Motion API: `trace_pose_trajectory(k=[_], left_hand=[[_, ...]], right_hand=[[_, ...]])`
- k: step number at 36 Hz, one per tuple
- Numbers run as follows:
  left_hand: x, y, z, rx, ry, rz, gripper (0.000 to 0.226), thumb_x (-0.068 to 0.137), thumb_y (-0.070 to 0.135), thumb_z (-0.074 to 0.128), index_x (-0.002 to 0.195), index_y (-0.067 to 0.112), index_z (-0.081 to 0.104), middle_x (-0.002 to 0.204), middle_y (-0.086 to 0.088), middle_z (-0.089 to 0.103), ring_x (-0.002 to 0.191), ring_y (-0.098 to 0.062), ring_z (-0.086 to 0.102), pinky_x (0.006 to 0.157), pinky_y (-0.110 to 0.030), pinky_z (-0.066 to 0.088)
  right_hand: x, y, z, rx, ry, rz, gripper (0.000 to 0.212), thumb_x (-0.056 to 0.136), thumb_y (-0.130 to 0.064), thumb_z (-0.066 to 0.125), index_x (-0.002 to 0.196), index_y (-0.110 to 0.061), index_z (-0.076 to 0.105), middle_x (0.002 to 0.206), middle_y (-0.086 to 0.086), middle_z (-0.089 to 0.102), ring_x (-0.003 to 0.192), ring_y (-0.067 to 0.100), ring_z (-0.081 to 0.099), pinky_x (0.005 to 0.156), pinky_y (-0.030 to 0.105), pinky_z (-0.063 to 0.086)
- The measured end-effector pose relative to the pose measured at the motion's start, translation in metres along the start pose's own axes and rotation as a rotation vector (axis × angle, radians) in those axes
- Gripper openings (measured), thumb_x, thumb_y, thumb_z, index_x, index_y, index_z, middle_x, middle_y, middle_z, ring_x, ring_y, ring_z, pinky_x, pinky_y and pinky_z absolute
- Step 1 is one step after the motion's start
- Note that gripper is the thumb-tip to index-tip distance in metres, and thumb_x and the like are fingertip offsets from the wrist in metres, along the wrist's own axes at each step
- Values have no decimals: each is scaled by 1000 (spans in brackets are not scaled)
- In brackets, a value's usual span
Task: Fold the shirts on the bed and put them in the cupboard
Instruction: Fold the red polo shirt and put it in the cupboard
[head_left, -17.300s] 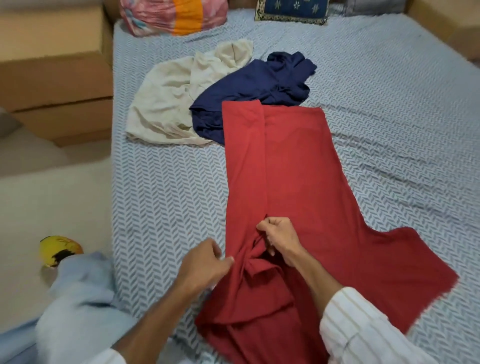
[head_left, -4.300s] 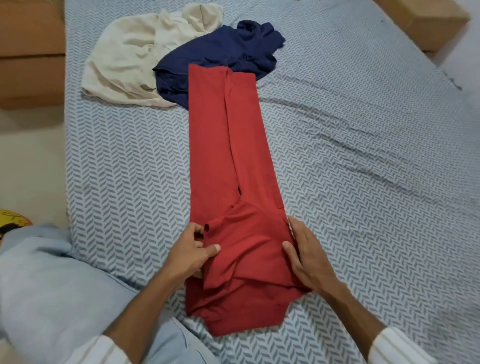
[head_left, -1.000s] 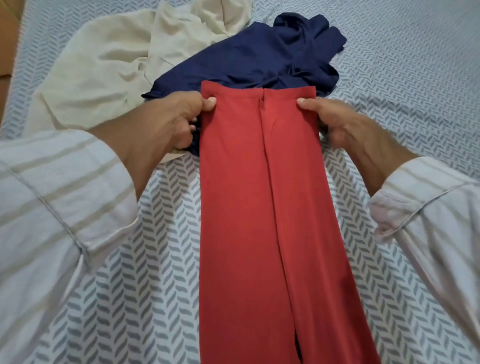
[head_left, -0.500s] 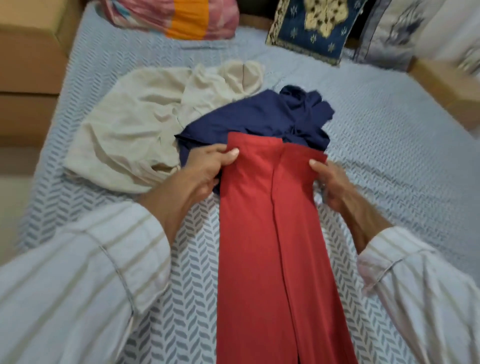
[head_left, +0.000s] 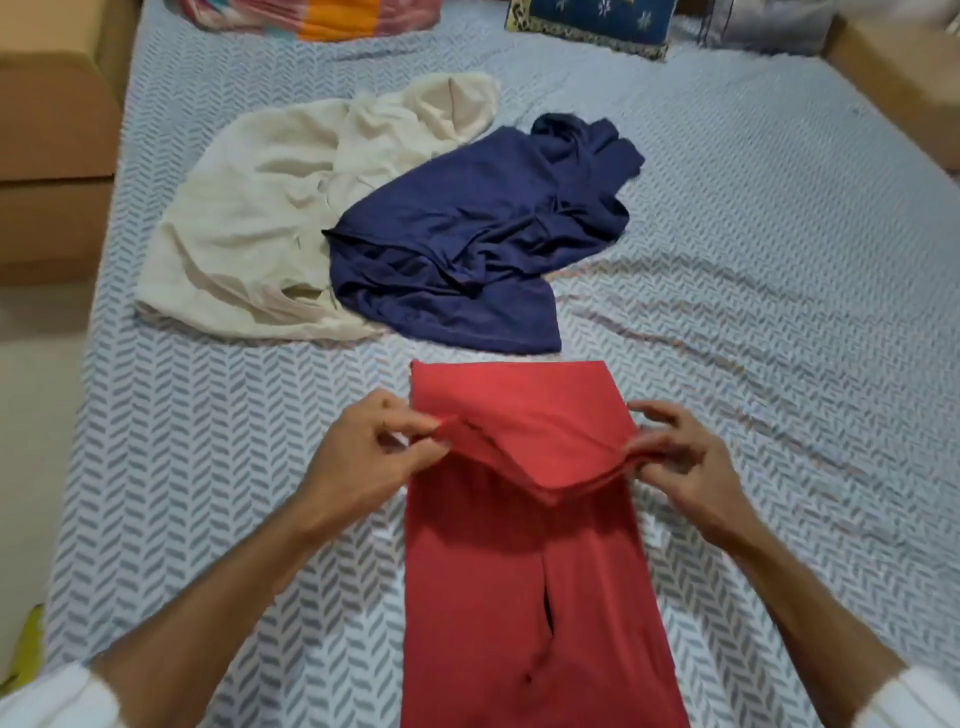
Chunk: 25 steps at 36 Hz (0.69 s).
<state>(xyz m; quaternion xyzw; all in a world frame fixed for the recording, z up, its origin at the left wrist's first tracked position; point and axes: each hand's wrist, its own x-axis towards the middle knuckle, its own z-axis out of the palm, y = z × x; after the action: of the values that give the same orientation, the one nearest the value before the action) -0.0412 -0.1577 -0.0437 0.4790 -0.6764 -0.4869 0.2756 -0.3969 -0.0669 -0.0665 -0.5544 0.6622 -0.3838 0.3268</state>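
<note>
Red shirt (head_left: 524, 561) in a long narrow strip on the bed (head_left: 753, 322), far end doubled back, left hand (head_left: 363, 462) and right hand (head_left: 685, 467) each pinching a corner of that folded edge, navy shirt (head_left: 467, 244) and cream shirt (head_left: 260, 218) crumpled just beyond the fingertips.

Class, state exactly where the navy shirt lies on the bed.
The navy shirt lies crumpled mid-bed, overlapping the cream shirt on its left, just beyond the red shirt.

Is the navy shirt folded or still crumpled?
Crumpled, not folded. The navy shirt lies in a loose, wrinkled heap on the bed, partly over the cream shirt; no hand touches it.
</note>
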Motion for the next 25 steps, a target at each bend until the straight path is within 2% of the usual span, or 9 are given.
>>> trace_pose_trajectory(k=[2,3,7,9,12,17,19,22,25], left_hand=[[-15,-20,7,106,-14,24,22,75,35,83,83,55,76,88,7,63,84,-10,67,77,-21,50],[-23,-24,4,144,-16,56,16,75,41,77,88,51,77,90,9,64,89,-9,67,81,-21,50],[-24,-42,14,271,18,126,22,80,33,68,95,25,80,98,1,63,98,-15,66,87,-30,52],[-22,-44,15,315,42,143,23,81,31,67,94,18,81,98,-1,62,98,-21,65,86,-35,52],[-21,-44,15,350,43,147,23,82,30,66,93,15,80,98,-2,60,98,-22,64,85,-35,52],[-25,-27,21,424,13,130,31,76,31,63,99,22,80,92,-1,55,87,-17,58,80,-21,45],[-20,-23,27,435,7,95,32,72,33,60,96,25,81,87,-2,55,81,-16,55,78,-23,44],[-19,-8,29,394,53,40,29,74,18,63,95,28,81,87,-4,59,79,-18,59,81,-30,47],[-25,11,25,341,79,-18,26,82,7,71,99,26,81,86,4,61,80,-6,56,79,-13,44]], right_hand=[[-20,24,12,-88,33,-119,17,72,-21,73,84,-32,79,126,8,64,118,26,63,103,38,50],[-24,27,17,-122,74,-178,17,73,-24,71,87,-31,78,123,8,65,115,27,64,102,40,51],[-23,40,24,-250,139,-256,19,69,-26,72,85,-19,80,123,6,64,107,23,64,91,57,50],[-23,44,24,-311,168,-322,21,66,-27,71,83,-19,80,123,7,64,106,19,62,89,58,47],[-22,44,26,-347,188,-383,23,63,-27,72,83,-19,80,121,7,66,103,25,64,88,57,46],[-22,43,27,-350,193,-359,23,64,-29,75,85,-21,79,121,2,67,101,27,66,87,55,46],[-20,42,27,-336,179,-315,21,66,-30,77,86,-22,79,121,1,68,100,25,66,86,55,48],[-23,32,22,-272,176,-239,18,68,-30,80,85,-24,79,122,-1,68,99,22,67,86,54,51],[-33,13,18,-195,183,-198,17,69,-19,79,86,-21,78,122,2,66,103,20,66,90,50,55]])
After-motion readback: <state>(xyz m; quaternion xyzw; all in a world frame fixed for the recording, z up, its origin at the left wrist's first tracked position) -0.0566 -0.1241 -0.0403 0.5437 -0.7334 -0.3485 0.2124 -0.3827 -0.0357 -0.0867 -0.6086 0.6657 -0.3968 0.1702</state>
